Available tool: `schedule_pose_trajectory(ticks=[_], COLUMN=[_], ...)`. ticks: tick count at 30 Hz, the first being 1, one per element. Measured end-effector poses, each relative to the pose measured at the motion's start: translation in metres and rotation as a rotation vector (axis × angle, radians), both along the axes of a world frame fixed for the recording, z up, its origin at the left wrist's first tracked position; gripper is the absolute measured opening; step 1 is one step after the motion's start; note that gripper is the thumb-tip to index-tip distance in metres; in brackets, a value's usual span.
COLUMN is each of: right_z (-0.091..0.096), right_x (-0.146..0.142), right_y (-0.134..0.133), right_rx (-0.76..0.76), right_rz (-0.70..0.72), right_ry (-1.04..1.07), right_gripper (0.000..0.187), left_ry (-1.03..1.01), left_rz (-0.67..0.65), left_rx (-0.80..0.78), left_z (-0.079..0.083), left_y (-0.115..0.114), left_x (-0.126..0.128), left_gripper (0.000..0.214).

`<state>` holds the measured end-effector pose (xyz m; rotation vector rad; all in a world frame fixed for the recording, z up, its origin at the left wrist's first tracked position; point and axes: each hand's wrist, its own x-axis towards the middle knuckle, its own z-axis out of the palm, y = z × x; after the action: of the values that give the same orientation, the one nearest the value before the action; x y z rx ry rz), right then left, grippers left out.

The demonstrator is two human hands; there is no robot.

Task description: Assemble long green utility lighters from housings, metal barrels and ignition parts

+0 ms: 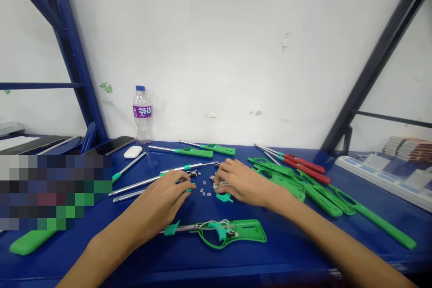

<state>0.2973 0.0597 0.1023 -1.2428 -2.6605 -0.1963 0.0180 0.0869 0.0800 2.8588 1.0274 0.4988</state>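
Head view, clock directions taken from the tiny white pieces (204,182) between the hands: nearest, at 5 o'clock, an opened green stick-lighter shell (252,230) lies on the blue counter (283,252), with a metal tube (182,228) and wires. At 4 o'clock sits a loose teal piece (223,197). The left hand (166,190), at 9 o'clock, has its grip bent beside a small green bit (189,189); whether it pinches that, I cannot tell. At 3 o'clock, the right hand (240,182) has its grip closed around a small silver cylindrical part (220,185). Beyond the right forearm lie green lighter casings (324,202); farther, at 2 o'clock, red stick lighters (305,164). Two green stick lighters (197,152) lie at 12 o'clock, a white earbud case (132,152) at 10. Farthest, a Fanta bottle (142,121) stands upright at 11, by the white wall (216,54).
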Motion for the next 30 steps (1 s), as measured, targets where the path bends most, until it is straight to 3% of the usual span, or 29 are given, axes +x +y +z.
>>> schedule_pose_trajectory(ticks=[5,11,23,26,30], right_z=[0.001,0.000,-0.004,-0.006,-0.011], right_x=[0.007,0.011,0.000,-0.002,-0.007], right_y=[0.004,0.007,-0.002,-0.004,-0.007], right_rx=[0.097,0.141,0.144,0.160,0.190], right_rz=[-0.051,-0.057,0.022,0.045,0.066], right_ry=[0.116,0.127,0.126,0.151,0.216], right_gripper=[0.010,0.005,0.011,0.012,0.014], left_ry=[0.085,0.138,0.064,-0.022,-0.241], left_rz=[-0.077,-0.141,-0.114,-0.111,-0.063], left_rx=[-0.036,-0.147,-0.099,-0.040,0.081], left_z=[0.015,0.018,0.010,0.010,0.008], left_y=[0.024,0.042,0.035,0.030,0.012], left_x=[0.018,0.038,0.041,0.038,0.027], left_gripper=[0.027,0.015,0.018,0.007,0.017])
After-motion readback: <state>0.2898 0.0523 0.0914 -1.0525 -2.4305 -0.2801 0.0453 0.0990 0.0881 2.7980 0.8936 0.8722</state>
